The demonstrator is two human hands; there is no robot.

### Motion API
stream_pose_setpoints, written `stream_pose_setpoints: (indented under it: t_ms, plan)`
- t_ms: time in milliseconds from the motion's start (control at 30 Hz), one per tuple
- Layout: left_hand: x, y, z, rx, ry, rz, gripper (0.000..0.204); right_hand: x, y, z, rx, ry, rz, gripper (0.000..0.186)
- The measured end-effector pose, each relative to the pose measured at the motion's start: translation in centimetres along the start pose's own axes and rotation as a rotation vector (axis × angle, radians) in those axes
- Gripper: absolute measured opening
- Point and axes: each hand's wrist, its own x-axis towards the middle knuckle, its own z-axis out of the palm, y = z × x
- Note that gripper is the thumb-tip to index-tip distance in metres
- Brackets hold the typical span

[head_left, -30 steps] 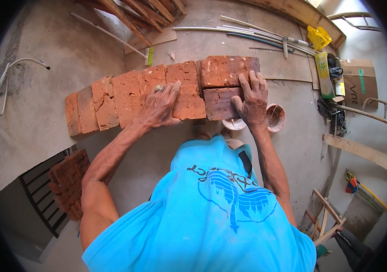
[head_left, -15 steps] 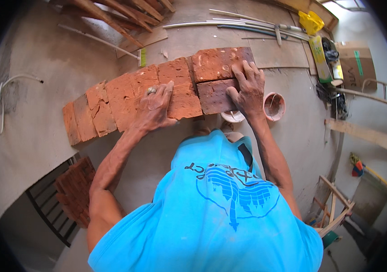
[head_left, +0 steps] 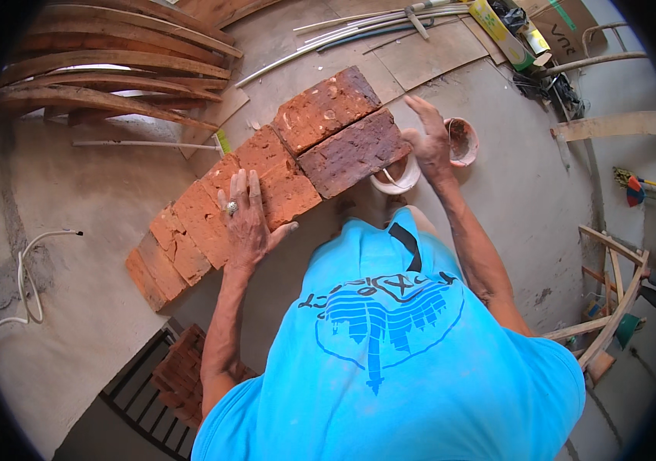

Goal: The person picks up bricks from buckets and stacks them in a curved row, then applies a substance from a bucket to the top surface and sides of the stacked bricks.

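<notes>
A slightly curving row of orange-red bricks point(head_left: 182, 223) runs from lower left to upper right in front of me. At its right end lie two bricks side by side: a dark reddish-brown brick point(head_left: 355, 154) nearer me and an orange-red brick point(head_left: 328, 107) beyond it. My left hand point(head_left: 247, 223), with a ring on one finger, rests flat on the row's top, fingers stretched out. Just off the row's right end, my right hand point(head_left: 432, 146) is open and holds nothing. Its thumb is close to the dark brick's corner; whether they touch I cannot tell.
Two buckets, one white-rimmed point(head_left: 397, 177) and one pinkish point(head_left: 462, 142), stand right of the bricks. Curved wooden pieces point(head_left: 113, 61) lie far left, near a long-handled brush point(head_left: 140, 144). Stacked bricks point(head_left: 178, 376) sit lower left by a metal railing point(head_left: 144, 415). A wooden frame point(head_left: 620, 307) stands right.
My right hand has come off the two end bricks and moved slightly right, fingers spread. My left hand stays on the row, now flatter. The whole view has turned, so the row slants more steeply.
</notes>
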Motion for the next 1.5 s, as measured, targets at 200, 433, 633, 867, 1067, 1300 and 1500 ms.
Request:
stream_pose_setpoints:
  t_ms: [200, 433, 633, 867, 1067, 1300, 1500]
  plan:
    - [3.0, 2.9, -0.1, -0.155, 0.089, 0.116, 0.14, -2.7, 4.8, -0.4, 0.495, -0.057, 0.405, 0.063]
    - [7.3, 3.8, 1.8, -0.167, 0.073, 0.204, 0.139, 0.5, 1.5, 5.0, 0.785, -0.156, 0.439, 0.072]
    - [7.4, 3.7, 2.7, -0.134, 0.069, 0.22, 0.131, 1.0, 2.5, 4.8, 0.777, -0.285, 0.429, 0.078]
    - [7.6, 4.2, 2.0, -0.137, 0.11, 0.248, 0.122, 3.7, 2.9, 1.8, 0.741, -0.323, 0.497, 0.089]
    - [7.7, 3.8, 2.2, -0.125, 0.115, 0.262, 0.12, 3.2, 3.3, 5.3, 0.782, -0.337, 0.447, 0.08]
    - [7.5, 3.5, 2.2, -0.13, 0.117, 0.269, 0.115, 3.8, 2.5, 2.2, 0.699, -0.288, 0.516, 0.082]
    - [7.6, 2.9, 3.1, -0.115, 0.153, 0.294, 0.114, 3.4, 4.2, 6.3, 0.826, -0.374, 0.426, 0.079]
